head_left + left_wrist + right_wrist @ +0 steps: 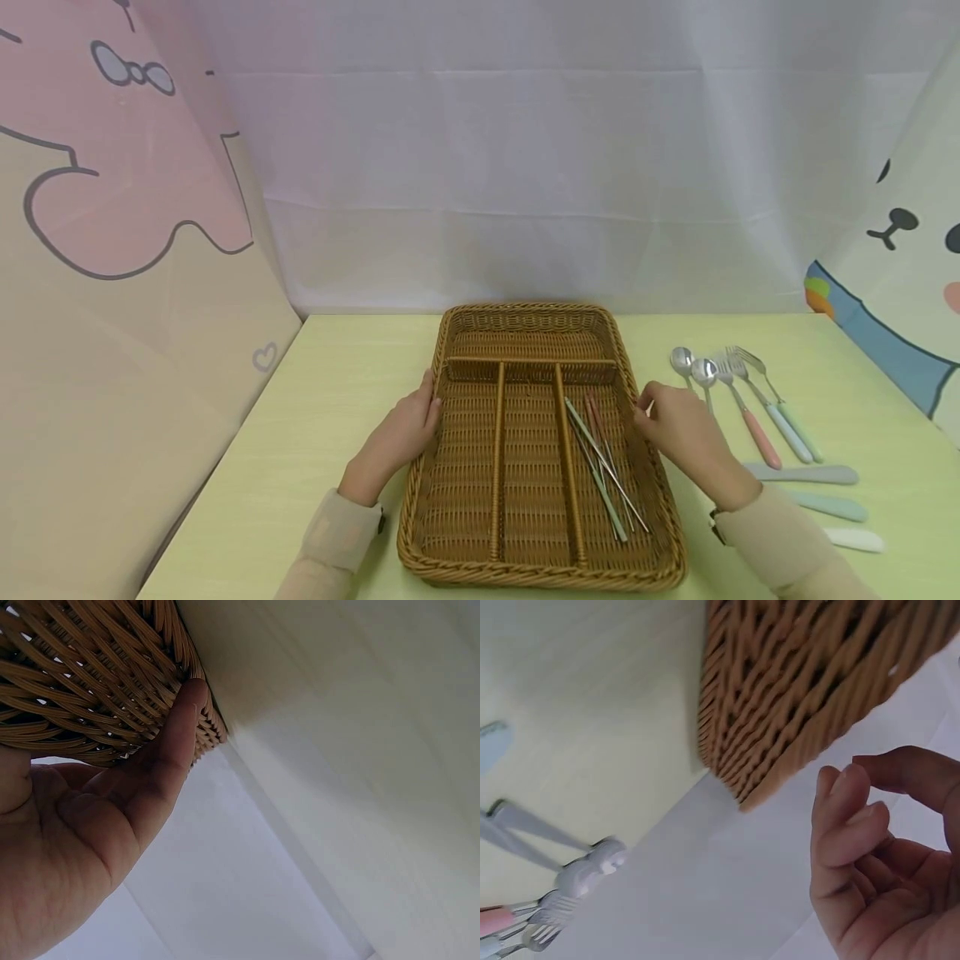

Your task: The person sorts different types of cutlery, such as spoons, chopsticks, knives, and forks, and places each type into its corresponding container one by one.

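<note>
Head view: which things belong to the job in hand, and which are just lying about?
Belonging to the job:
wicker basket, between left hand and right hand
chopsticks, in its right-hand long compartment

Lying about, though perhaps wanted later:
two spoons
three forks
three likely knives, partly hidden

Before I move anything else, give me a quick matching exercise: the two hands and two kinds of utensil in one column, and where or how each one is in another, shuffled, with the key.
1. Chopsticks
2. Forks
3. Left hand
4. Right hand

A. By the right side of the basket, with nothing visible between thumb and fingers
B. Lying inside the basket
C. Touching the basket's left side
D. On the table, with pink, blue and green handles

Right pairs: 1-B, 2-D, 3-C, 4-A
</note>
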`<state>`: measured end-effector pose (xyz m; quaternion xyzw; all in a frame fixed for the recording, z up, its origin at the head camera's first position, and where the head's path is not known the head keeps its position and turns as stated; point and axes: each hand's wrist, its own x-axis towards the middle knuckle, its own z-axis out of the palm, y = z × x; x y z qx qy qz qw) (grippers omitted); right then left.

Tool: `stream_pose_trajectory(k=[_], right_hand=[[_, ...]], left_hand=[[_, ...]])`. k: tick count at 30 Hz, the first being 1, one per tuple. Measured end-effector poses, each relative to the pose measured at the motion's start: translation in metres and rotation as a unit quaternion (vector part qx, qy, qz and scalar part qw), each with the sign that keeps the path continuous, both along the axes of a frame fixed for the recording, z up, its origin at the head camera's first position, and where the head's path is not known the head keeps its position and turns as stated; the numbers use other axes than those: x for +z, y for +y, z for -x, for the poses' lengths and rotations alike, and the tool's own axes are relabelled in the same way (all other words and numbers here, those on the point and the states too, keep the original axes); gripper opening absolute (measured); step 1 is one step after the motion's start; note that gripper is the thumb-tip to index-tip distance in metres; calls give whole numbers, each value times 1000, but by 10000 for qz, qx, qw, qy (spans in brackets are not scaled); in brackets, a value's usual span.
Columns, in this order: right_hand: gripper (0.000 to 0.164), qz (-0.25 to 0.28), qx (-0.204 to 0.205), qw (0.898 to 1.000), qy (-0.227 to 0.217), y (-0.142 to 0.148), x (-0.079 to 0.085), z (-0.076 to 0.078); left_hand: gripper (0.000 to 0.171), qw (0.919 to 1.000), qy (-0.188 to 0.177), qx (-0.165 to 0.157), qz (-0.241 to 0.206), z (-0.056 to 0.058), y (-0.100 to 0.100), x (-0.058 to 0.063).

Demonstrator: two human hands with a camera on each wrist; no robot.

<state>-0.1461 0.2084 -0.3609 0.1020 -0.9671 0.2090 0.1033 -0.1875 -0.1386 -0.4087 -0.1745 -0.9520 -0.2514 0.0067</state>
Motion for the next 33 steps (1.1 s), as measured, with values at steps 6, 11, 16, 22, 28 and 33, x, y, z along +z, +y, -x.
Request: stream_pose_trajectory(k=[6, 11, 16, 22, 28, 33], right_hand=[[12, 27, -256, 9996, -133, 22, -5, 6], [18, -15, -417, 9989, -212, 40, -11, 10], [20, -42, -699, 9959, -573, 56, -19, 12], [16, -143, -882, 9931, -764, 72, -28, 14], [32, -149, -965, 9899, -1030, 83, -37, 15], [30, -257, -944, 9883, -1170, 90, -40, 16]], left_hand=[[55, 10000, -17, 16, -5, 1, 0, -1], [55, 10000, -8, 36, 1, 1, 0, -1], [54, 10000, -7, 31, -39, 0, 0, -1], [55, 10000, -7, 26, -33, 0, 0, -1], [54, 10000, 65, 5, -32, 0, 1, -1], [54, 9998, 216, -26, -32, -1, 0, -1]])
